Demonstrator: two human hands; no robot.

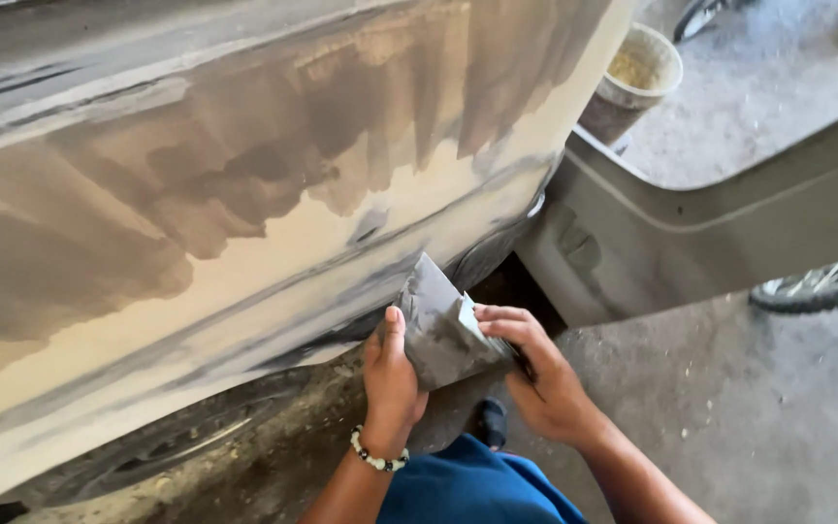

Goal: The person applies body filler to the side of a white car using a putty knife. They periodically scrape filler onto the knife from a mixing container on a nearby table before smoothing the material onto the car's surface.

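Note:
Both my hands hold a folded sheet of grey sandpaper (pixel 435 325) just below the lower edge of a car body panel (pixel 244 194). My left hand (pixel 390 378), with a bead bracelet at the wrist, grips the sheet's left side with the thumb up. My right hand (pixel 535 369) pinches its right edge with the fingers curled over it. The panel is coated in beige filler with grey sanded patches and streaks. A dark gap beneath the panel shows behind the sandpaper.
A grey detached car panel (pixel 691 213) leans at the right. A dirty bucket (pixel 632 78) with sandy material stands beyond it. A wheel (pixel 817 283) pokes in at the right edge. The concrete floor (pixel 749 408) is dusty. My blue-clad knee (pixel 477 485) is at the bottom.

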